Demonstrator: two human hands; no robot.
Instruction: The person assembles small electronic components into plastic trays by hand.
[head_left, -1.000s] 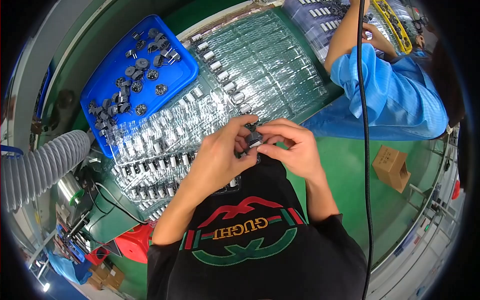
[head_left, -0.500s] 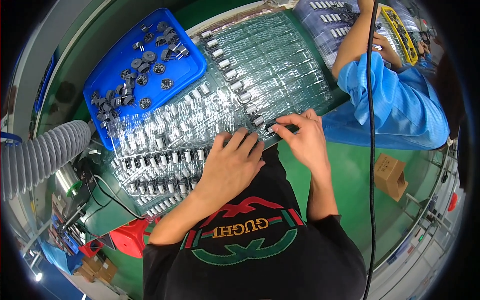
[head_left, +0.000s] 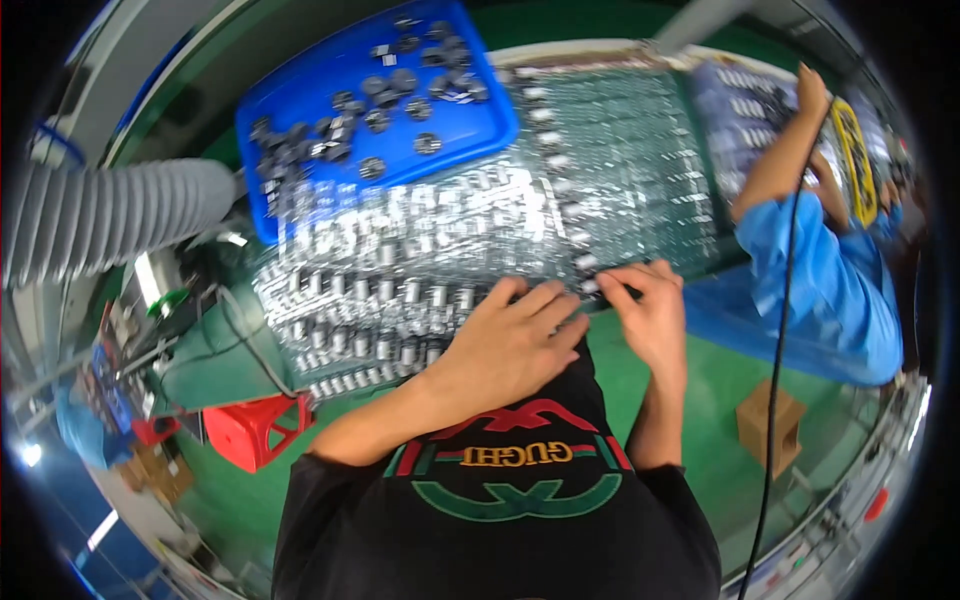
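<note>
At the near edge of the clear plastic tray (head_left: 640, 150), my right hand (head_left: 652, 315) pinches a small dark part with a white or silvery block (head_left: 589, 286), at the near end of a row of similar parts. My left hand (head_left: 515, 340) lies palm down, fingers stretched forward, over the near right corner of another clear tray (head_left: 345, 262). Nothing shows in its grip. Rows of small white-and-dark parts (head_left: 387, 290) fill much of that left tray. Motion blur hides fine detail of the parts.
A blue plastic bin (head_left: 465, 128) with many loose dark parts stands at the far left. Left of it is a grey flexible duct (head_left: 120, 215). A co-worker's blue sleeve (head_left: 830, 290) is at the right, beside a black hanging cable (head_left: 785, 320). A red stool (head_left: 245, 430) stands below the table.
The view has shifted, so the table sits further right and the blue bin higher. Both my hands keep nearly the same places on the trays. The co-worker's forearm is still raised.
</note>
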